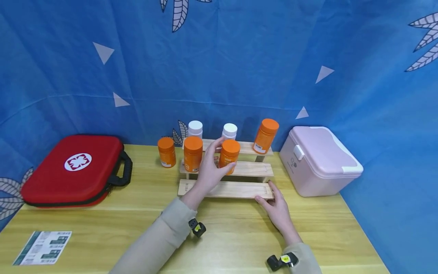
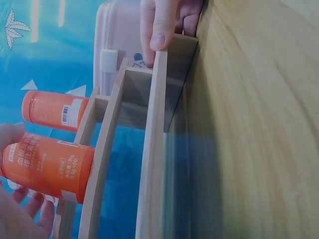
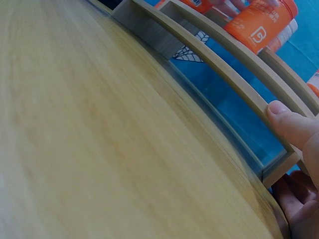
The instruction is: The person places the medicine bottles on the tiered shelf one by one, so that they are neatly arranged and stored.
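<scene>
My left hand (image 1: pixel 209 167) holds an orange bottle (image 1: pixel 230 154) with an orange lid, thumb on one side and fingers on the other. In the left wrist view the base of this bottle (image 2: pixel 50 167) is at the middle step of a three-step wooden rack (image 1: pixel 226 189). With thumb and fingers, my right hand (image 1: pixel 278 209) grips the right end of the rack's lowest step. Another orange bottle (image 1: pixel 193 154) stands on the middle step, just left of my left hand. Two white-capped bottles, the left one (image 1: pixel 195 128) and the right one (image 1: pixel 229 130), and an orange bottle (image 1: pixel 265 135) occupy the top step.
One more orange bottle (image 1: pixel 166 152) stands on the table left of the rack. A red first-aid case (image 1: pixel 92 163) lies at the left, with a printed card (image 1: pixel 42 248) nearer the front. At the right sits a pale pink box (image 1: pixel 318 163). Blue cloth (image 1: pixel 219 68) hangs behind.
</scene>
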{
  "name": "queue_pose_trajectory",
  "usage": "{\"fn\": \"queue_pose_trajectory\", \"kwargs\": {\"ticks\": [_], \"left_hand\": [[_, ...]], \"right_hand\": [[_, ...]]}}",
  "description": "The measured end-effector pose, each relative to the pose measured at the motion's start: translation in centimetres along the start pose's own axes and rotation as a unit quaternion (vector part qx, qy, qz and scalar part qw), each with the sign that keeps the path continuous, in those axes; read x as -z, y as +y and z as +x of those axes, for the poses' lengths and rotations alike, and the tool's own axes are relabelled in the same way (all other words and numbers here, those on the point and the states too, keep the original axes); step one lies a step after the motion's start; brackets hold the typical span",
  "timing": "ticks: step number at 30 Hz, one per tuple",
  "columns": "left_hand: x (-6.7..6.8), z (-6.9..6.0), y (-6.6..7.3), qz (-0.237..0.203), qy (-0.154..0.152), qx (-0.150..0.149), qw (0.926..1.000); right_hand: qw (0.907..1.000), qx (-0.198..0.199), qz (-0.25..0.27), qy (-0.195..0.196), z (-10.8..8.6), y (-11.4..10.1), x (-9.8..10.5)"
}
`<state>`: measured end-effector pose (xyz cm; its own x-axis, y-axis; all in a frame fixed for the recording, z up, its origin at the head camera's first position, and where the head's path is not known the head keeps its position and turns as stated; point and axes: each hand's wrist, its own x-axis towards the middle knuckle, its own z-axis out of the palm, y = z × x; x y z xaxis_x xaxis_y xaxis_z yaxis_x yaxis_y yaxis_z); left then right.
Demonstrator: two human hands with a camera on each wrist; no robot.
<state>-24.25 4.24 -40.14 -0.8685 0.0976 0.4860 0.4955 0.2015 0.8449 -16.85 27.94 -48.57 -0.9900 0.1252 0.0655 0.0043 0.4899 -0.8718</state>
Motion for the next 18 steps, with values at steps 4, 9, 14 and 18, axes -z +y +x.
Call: {"fn": "queue_pose_trajectory", "kwargs": {"ticks": [4,9,14,18], "left_hand": [[0.1,-1.0,0.1,0.003,-0.002,0.011,0.9999],[0.8,-2.9,0.9,0.009,-0.041,0.045,0.9981],[2.4,-4.5,2.1,0.011,-0.083,0.076,0.9936],[4.4,-4.7,2.5,-0.01,-0.158,0.046,0.9863]], "right_hand": [[1.0,0.001,-0.008,0.001,-0.1,0.2,0.1],[1.0,0.0,-0.009,-0.002,-0.2,0.2,0.1],[1.0,0.004,-0.006,-0.004,-0.1,0.2,0.1],[1.0,0.002,-0.001,-0.006,0.0,0.3,0.1]]}}
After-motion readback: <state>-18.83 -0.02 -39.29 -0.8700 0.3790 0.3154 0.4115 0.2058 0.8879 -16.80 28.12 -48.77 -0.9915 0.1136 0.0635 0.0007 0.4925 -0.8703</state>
